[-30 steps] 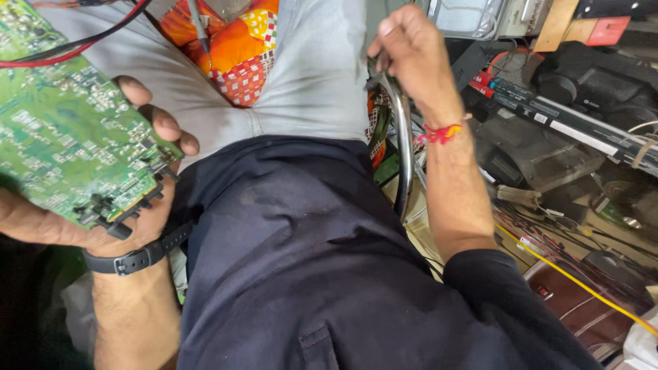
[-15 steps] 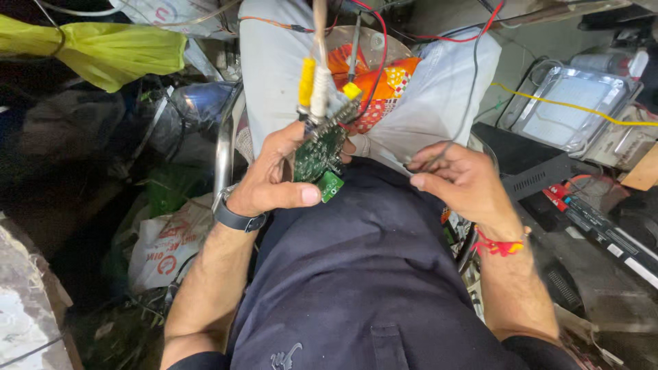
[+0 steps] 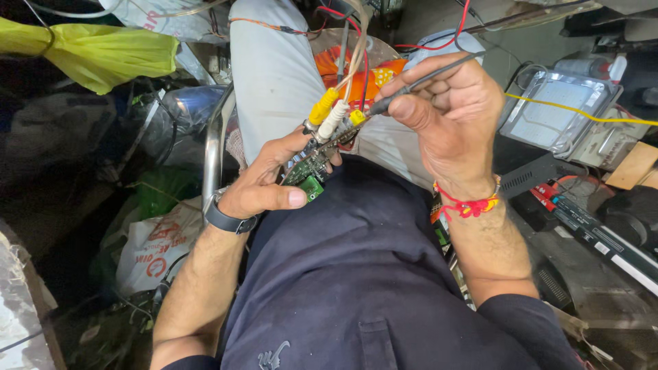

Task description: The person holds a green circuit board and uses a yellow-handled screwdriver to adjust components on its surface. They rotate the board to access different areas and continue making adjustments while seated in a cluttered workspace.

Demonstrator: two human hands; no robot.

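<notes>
– What is the left hand (image 3: pixel 264 185) doing?

– It is holding a small green circuit board (image 3: pixel 310 168). The fingers are curling around the board from below, and the thumb is lying flat along its near side. The board is sitting above the dark blue shirt (image 3: pixel 356 274), just past the person's belly.

– Which way is the board pointing?

– Its long side is running from the thumb up and to the right, away from the shirt. The far end is pointing at the yellow plug (image 3: pixel 322 107) and the white plug (image 3: pixel 334 119). Both plugs are sticking into that end, and their wires are going up over the grey trouser leg (image 3: pixel 274 75).

– And the right hand (image 3: pixel 452 116)?

– It is pinching a thin black probe (image 3: pixel 411 88) between the thumb and the first fingers. The other fingers are folding in toward the palm. The probe is lying long-ways from the hand down to the left, and its tip is pointing at the far end of the board, right beside the plugs. I cannot tell if the tip is touching.

– What else is near the board?

– A black watch (image 3: pixel 226 220) is sitting on the left wrist, just left of the board. A red thread band (image 3: pixel 466 205) is tied on the right wrist, to the board's right. A yellow bag (image 3: pixel 103 51) is lying far off to the board's upper left.
</notes>
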